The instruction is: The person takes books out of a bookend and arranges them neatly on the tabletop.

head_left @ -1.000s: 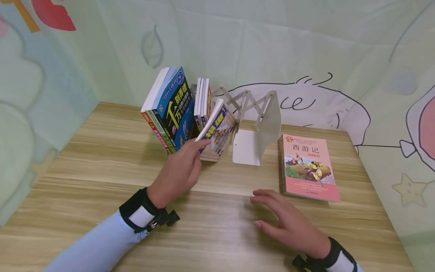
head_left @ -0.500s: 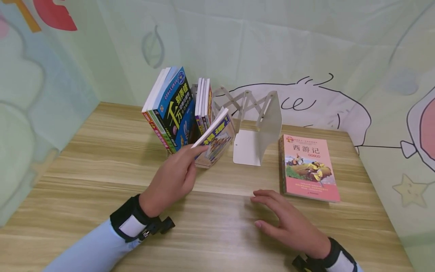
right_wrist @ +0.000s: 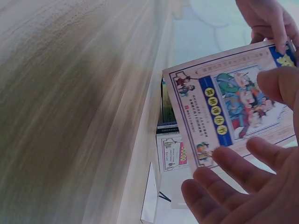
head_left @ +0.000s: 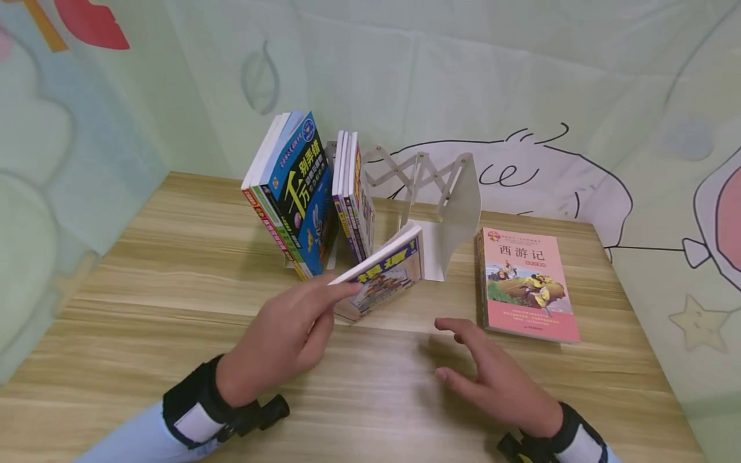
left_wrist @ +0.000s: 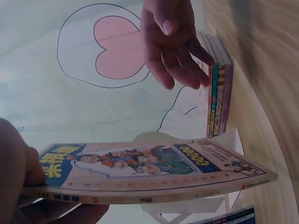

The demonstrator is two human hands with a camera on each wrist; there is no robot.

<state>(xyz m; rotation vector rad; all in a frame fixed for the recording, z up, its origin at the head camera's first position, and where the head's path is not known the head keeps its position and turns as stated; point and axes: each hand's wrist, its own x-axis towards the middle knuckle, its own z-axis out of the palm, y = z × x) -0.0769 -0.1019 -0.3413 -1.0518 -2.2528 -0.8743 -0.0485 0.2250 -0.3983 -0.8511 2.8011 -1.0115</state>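
Observation:
My left hand (head_left: 280,331) pinches a thin illustrated comic book (head_left: 389,281) by its upper left corner, thumb on one side and fingers on the other, as the left wrist view shows. Tilted, the book stands out in front of the bookend rack; its cartoon cover (right_wrist: 243,102) faces my right hand in the right wrist view. To the right, my right hand (head_left: 494,379) hovers over the table with fingers loosely spread and nothing in them, apart from the book. Several slim books (head_left: 354,193) remain upright in the rack's middle section.
Taller books with a blue-black cover (head_left: 298,193) lean in the rack's left section. The rack's white metal end plate (head_left: 462,212) and folding lattice (head_left: 419,168) stand open at right. A pink-covered stack of books (head_left: 529,286) lies on the wooden table (head_left: 145,276) at right.
My left hand has drawn the comic book out of the rack, toward me and down, uncovering the slim books behind it. My right hand has hardly moved.

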